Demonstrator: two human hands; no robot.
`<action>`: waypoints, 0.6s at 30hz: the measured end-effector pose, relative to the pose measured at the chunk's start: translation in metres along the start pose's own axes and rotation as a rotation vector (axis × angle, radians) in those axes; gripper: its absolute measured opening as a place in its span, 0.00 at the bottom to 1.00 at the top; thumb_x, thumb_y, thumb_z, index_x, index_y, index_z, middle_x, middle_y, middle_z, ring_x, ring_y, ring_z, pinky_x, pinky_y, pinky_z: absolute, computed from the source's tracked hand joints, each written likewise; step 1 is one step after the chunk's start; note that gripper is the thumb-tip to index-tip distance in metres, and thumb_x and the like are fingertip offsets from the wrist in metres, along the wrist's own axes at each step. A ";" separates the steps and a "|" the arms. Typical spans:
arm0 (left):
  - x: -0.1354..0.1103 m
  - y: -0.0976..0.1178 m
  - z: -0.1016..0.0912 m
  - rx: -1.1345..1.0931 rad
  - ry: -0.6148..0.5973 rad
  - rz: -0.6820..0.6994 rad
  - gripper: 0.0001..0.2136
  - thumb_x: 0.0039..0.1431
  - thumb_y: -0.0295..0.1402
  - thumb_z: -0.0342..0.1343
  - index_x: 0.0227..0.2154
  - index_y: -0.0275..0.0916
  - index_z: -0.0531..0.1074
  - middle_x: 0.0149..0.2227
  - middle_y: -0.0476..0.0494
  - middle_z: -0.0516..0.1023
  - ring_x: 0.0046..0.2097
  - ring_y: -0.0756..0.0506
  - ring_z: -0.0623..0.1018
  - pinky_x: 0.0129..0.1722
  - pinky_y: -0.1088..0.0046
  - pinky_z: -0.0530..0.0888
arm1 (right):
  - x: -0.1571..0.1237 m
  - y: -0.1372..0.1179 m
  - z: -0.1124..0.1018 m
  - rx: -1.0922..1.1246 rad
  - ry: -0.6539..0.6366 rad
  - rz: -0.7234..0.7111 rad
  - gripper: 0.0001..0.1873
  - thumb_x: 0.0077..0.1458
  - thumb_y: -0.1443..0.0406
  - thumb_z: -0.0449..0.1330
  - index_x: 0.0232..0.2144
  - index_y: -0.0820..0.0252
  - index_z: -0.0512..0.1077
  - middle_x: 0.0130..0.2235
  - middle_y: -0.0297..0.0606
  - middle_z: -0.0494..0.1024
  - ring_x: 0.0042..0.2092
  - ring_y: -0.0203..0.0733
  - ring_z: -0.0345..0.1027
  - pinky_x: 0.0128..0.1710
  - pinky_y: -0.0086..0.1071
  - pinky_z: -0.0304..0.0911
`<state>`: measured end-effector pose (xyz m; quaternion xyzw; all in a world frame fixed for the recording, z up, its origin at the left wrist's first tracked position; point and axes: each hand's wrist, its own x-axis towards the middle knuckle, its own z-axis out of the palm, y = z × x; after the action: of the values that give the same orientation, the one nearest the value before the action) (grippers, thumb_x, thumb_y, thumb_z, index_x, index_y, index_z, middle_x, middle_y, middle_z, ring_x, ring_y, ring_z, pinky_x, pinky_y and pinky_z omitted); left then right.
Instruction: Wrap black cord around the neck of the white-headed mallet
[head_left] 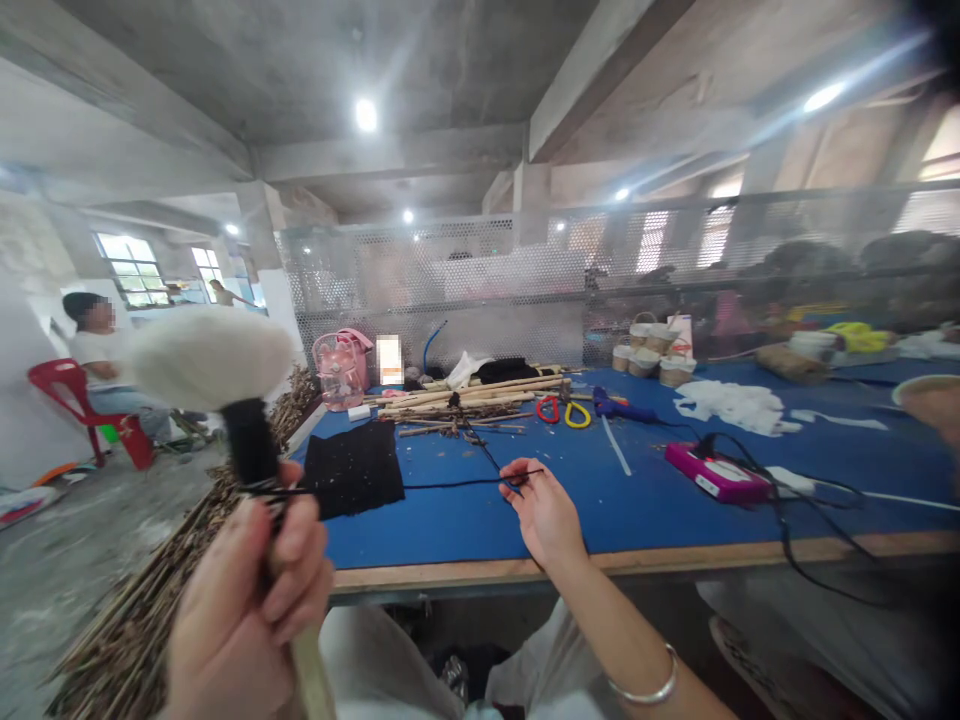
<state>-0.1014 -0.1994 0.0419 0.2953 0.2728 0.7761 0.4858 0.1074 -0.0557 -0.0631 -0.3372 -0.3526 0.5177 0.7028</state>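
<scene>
Upright in my left hand (247, 600) is a stick (309, 665) with a round white padded head (210, 362). Black wrapping (251, 440) covers the neck just below that head, and my fingers close around the stick under it. From the neck a black cord (450, 485) stretches across to my right hand (546, 505), which pinches it between thumb and fingers. A square of black cloth (352, 468) lies on the blue table (465, 530) behind the cord.
Bundled sticks (472, 395) lie at the table's back, near red-handled (547, 408) and yellow-handled (577, 415) tools. A purple power strip (716, 472) with cables sits right, before white strips (739, 405). Dry stalks (165, 580) stand left; a person (97, 340) sits beyond.
</scene>
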 end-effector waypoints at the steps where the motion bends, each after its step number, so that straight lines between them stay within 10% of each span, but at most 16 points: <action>1: 0.002 -0.010 0.008 0.038 -0.056 -0.063 0.12 0.49 0.38 0.56 0.35 0.41 0.66 0.21 0.57 0.55 0.16 0.60 0.48 0.10 0.89 0.50 | 0.000 -0.001 0.000 -0.086 -0.044 -0.018 0.09 0.43 0.60 0.57 0.28 0.58 0.66 0.31 0.36 0.70 0.34 0.39 0.64 0.34 0.34 0.61; 6: 0.032 -0.071 0.014 0.287 -0.292 -0.441 0.12 0.51 0.42 0.54 0.33 0.39 0.63 0.19 0.58 0.54 0.16 0.59 0.49 0.11 0.87 0.47 | 0.005 -0.018 0.001 -0.659 -0.190 -0.232 0.28 0.31 0.74 0.51 0.40 0.58 0.67 0.43 0.38 0.70 0.47 0.43 0.60 0.48 0.38 0.54; 9: 0.044 -0.102 0.009 0.369 -0.335 -0.472 0.13 0.52 0.44 0.52 0.33 0.40 0.62 0.18 0.59 0.52 0.16 0.58 0.47 0.12 0.85 0.45 | 0.008 -0.032 0.006 -0.598 -0.167 -0.247 0.23 0.34 0.73 0.51 0.38 0.59 0.67 0.43 0.38 0.70 0.48 0.42 0.60 0.52 0.38 0.51; 18: 0.036 -0.116 0.019 0.883 -0.408 -0.005 0.11 0.56 0.41 0.48 0.33 0.37 0.67 0.22 0.50 0.67 0.23 0.52 0.64 0.23 0.78 0.60 | -0.027 -0.028 0.035 -0.035 -0.690 0.439 0.19 0.47 0.53 0.59 0.37 0.58 0.64 0.31 0.34 0.72 0.30 0.35 0.67 0.30 0.29 0.62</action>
<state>-0.0318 -0.1199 -0.0211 0.6188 0.4758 0.5112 0.3596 0.0862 -0.0845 -0.0250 -0.2229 -0.4960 0.7322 0.4101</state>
